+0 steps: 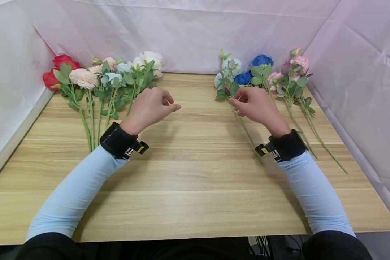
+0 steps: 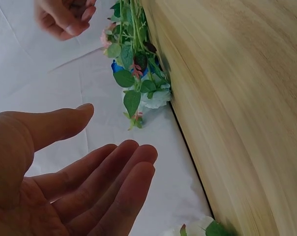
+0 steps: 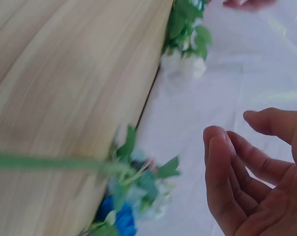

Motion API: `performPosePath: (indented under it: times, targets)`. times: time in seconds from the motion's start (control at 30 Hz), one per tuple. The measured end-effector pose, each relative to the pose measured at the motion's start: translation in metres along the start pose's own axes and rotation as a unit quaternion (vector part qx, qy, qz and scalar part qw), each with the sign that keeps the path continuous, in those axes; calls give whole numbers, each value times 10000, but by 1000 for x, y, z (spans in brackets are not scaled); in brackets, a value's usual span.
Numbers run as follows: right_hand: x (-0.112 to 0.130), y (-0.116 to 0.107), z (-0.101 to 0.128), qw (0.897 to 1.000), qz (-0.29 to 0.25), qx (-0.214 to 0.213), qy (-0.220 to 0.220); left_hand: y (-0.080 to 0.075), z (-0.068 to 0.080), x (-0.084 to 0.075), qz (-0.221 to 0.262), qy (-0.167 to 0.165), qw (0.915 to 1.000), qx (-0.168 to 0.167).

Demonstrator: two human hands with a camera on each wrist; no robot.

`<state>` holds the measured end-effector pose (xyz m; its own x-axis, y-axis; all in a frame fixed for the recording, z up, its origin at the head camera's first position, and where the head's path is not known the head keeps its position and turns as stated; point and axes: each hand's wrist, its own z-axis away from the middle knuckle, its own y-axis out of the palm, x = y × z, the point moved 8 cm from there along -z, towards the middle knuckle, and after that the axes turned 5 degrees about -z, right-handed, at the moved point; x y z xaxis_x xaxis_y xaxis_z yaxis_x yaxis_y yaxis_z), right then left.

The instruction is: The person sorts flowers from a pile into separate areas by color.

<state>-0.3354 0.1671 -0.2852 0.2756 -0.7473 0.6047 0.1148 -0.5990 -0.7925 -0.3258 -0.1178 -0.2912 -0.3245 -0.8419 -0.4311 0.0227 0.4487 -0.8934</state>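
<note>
My left hand [image 1: 150,108] hovers above the table beside the left group of artificial flowers, nearest the white flower [image 1: 151,59]. In the left wrist view, its thumb and fingers are spread apart around nothing. The right hand [image 1: 255,105] hangs over the stem of the pale blue flower spray [image 1: 231,66] in the right group. Its fingers [image 3: 220,167] are loosely bent, with a gap to the thumb and nothing held. Beside that spray lie blue flowers [image 1: 261,60] and pink flowers [image 1: 300,64].
Red roses [image 1: 65,62], blush flowers [image 1: 83,78] and light blue flowers [image 1: 112,78] lie at the left, stems toward the front. Behind the wooden table [image 1: 188,173] hangs a white cloth [image 1: 188,32], which also covers both sides. Cables [image 1: 262,245] hang below the front edge.
</note>
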Motion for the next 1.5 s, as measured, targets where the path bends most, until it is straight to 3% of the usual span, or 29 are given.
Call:
performPosePath:
  times: [0.17,0.3,0.47,0.67,0.77,0.9,1.1,1.5]
  targets:
    - [24,10,5,9991,65,256,-317,-1,2,-4,-66,40,10000,-3]
    - [28,13,9,9988,54,348,-335,-8,-3,11,-130,-137,9998,62]
    - [26,13,8,9987,32,369,-360,-34,-6,60,-351,-745,9966,-102]
    - [26,12,7,9983,50,360,-449,-66,1,124,-769,-1514,9843,-472]
    - [26,12,6,9984,42,357,-427,-70,6,150,-995,-1906,9760,-353]
    - [24,13,6,9984,37,417,-371,-62,10,173,-1349,-2315,9634,96]
    - [23,14,7,9984,1,419,-381,-46,9,184,-1388,-2408,9586,620]
    - [22,17,6,9979,-38,515,-396,-40,9,180,-1193,-2156,9670,654]
